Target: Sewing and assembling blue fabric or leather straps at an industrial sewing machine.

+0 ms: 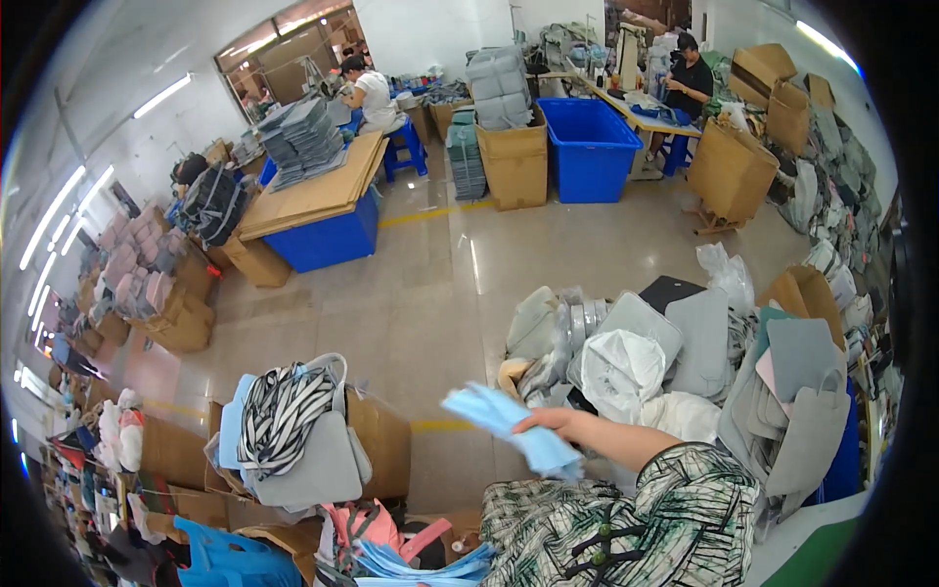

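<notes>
My right hand point(548, 422) reaches out in front of my body, closed around the middle of a bundle of light blue fabric strips point(479, 406). Both ends of the bundle stick out past my fingers, and the far end is a little blurred. Below it, at the lower edge, lies a pile of similar light blue pieces point(421, 564), partly cut off by the frame. A pink item with straps point(367, 528) sits beside that pile. My left hand does not show.
A carton point(380, 445) holds grey pieces and striped fabric point(287, 416). Grey panels and plastic bags point(621, 372) heap up to the right. Across the floor stand a blue bin point(592, 147), cartons and a stacked table point(323, 186). Two people sit working at the back.
</notes>
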`<state>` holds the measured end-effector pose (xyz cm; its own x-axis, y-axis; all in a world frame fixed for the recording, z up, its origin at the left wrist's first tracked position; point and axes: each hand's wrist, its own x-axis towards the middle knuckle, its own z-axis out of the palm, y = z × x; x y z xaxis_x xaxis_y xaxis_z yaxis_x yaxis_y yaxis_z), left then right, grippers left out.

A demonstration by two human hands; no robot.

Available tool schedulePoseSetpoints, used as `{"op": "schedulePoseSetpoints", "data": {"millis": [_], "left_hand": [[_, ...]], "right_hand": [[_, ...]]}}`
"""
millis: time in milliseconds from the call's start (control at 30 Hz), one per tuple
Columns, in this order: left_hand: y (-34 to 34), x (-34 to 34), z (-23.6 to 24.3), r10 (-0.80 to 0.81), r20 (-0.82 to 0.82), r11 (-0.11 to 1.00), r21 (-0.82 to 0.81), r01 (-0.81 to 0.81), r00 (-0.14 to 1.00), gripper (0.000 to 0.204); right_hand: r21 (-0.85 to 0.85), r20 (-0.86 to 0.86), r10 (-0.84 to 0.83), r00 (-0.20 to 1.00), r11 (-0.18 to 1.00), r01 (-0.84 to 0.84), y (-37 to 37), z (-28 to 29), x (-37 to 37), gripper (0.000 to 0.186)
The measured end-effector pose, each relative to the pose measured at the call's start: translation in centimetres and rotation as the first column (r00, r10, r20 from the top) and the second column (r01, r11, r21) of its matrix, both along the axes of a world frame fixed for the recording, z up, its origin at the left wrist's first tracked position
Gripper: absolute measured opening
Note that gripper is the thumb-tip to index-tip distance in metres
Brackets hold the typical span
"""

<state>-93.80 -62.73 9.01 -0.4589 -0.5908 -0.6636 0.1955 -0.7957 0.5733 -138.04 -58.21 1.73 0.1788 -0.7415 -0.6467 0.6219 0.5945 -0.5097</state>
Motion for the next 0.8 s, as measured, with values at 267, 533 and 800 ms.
{"op": "schedulePoseSetpoints", "data": {"millis": [267,533,800], "left_hand": [[-10.0,-3.5,-1.6,0.136,-0.033,0.989,0.070,-0.134,0.990,0.057],[-16.4,-5.4,-3.0,0.529,-0.113,0.844,0.173,-0.508,0.841,0.056],[-17.5,-6.0,-2.4,0.884,-0.068,0.463,0.252,-0.850,0.462,0.055]], "right_hand": [[-0.253,0.100,0.302,0.948,0.929,-0.269,-25.2,5.3,6.9,0.041],[-0.065,0.291,0.239,0.926,0.971,-0.230,-40.9,11.6,5.1,0.027],[0.048,0.404,-0.058,0.913,0.998,0.043,-49.7,-1.7,-1.3,0.031]]}}
